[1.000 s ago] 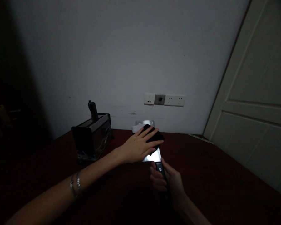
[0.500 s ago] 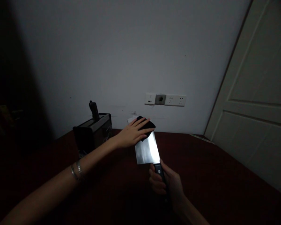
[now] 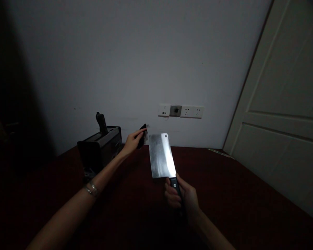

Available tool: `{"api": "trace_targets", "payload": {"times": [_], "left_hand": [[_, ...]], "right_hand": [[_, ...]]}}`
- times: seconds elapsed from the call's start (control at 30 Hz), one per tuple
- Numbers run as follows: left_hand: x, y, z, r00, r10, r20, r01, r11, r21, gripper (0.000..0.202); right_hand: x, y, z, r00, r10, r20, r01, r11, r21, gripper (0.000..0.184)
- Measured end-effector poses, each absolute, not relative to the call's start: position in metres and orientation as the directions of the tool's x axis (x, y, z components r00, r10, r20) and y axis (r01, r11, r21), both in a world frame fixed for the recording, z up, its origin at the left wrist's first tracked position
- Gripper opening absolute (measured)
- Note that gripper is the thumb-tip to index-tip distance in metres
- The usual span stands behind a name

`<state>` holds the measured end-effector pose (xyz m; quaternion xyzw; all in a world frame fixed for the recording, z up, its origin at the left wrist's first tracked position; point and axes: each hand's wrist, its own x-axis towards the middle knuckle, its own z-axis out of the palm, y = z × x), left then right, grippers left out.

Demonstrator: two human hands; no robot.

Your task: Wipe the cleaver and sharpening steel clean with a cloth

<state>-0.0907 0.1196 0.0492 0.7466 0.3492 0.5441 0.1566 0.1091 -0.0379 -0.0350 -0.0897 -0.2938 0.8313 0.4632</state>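
My right hand [image 3: 181, 198] is wrapped round the black handle of a cleaver [image 3: 161, 156], whose broad shiny blade points away from me above the dark red table [image 3: 224, 194]. My left hand [image 3: 132, 141] is stretched out to the left of the blade's far end, fingers closed on a small black cloth [image 3: 142, 136]. The cloth is off the blade, just beside its top left corner. Bracelets sit on my left wrist.
A dark metal knife block [image 3: 100, 147] with one black handle [image 3: 101, 123] sticking up stands at the back left of the table. A row of wall sockets [image 3: 181, 111] is on the wall behind. A pale door [image 3: 284, 114] stands at the right.
My left hand slid the black cloth along the blade from near the handle to the far end and off it to the left. The whole blade now shows.
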Motion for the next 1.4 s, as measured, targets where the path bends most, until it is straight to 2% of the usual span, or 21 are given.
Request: {"api": "trace_targets", "payload": {"times": [0.07,0.13,0.27,0.4,0.57,0.7,0.8,0.97,1.2,1.27,1.4], "left_hand": [[-0.097,0.125,0.032,0.077,0.773,0.63,0.356,-0.611,0.707,0.036],[-0.101,0.126,0.011,0.08,0.826,0.558,0.365,-0.545,0.755,0.038],[-0.097,0.115,-0.036,0.197,0.853,0.483,0.377,-0.521,0.766,0.043],[-0.084,0.102,-0.066,0.355,0.842,0.407,0.434,-0.534,0.726,0.05],[-0.073,0.088,-0.068,0.466,0.822,0.327,0.442,-0.537,0.719,0.049],[-0.077,0.076,-0.056,0.674,0.718,0.174,0.377,-0.536,0.755,0.052],[-0.083,0.071,-0.05,0.743,0.664,0.081,0.375,-0.514,0.771,0.052],[-0.09,0.069,-0.044,0.654,0.756,0.006,0.451,-0.397,0.799,0.05],[-0.094,0.076,-0.029,0.442,0.885,0.147,0.495,-0.377,0.783,0.031],[-0.093,0.072,-0.022,0.393,0.903,0.172,0.497,-0.367,0.786,0.033],[-0.084,0.053,-0.006,0.433,0.891,0.138,0.451,-0.346,0.822,0.042]], "right_hand": [[0.11,-0.037,-0.034,-0.531,0.839,0.124,-0.732,-0.38,-0.566,0.026],[0.111,-0.036,-0.034,-0.507,0.853,0.119,-0.742,-0.362,-0.564,0.026],[0.112,-0.032,-0.037,-0.478,0.872,0.108,-0.745,-0.337,-0.575,0.026],[0.112,-0.03,-0.039,-0.449,0.89,0.082,-0.75,-0.325,-0.576,0.027],[0.111,-0.031,-0.039,-0.397,0.916,0.058,-0.74,-0.282,-0.611,0.027],[0.11,-0.03,-0.037,-0.334,0.941,0.046,-0.718,-0.222,-0.66,0.029],[0.109,-0.029,-0.035,-0.27,0.962,0.042,-0.675,-0.157,-0.721,0.032],[0.108,-0.025,-0.029,-0.168,0.985,0.036,-0.587,-0.071,-0.806,0.035],[0.105,-0.014,-0.022,0.028,0.992,0.125,-0.371,0.126,-0.92,0.038],[0.104,-0.01,-0.019,0.071,0.985,0.16,-0.325,0.175,-0.929,0.039],[0.098,-0.001,-0.014,0.098,0.984,0.148,-0.375,0.174,-0.911,0.04]]}}
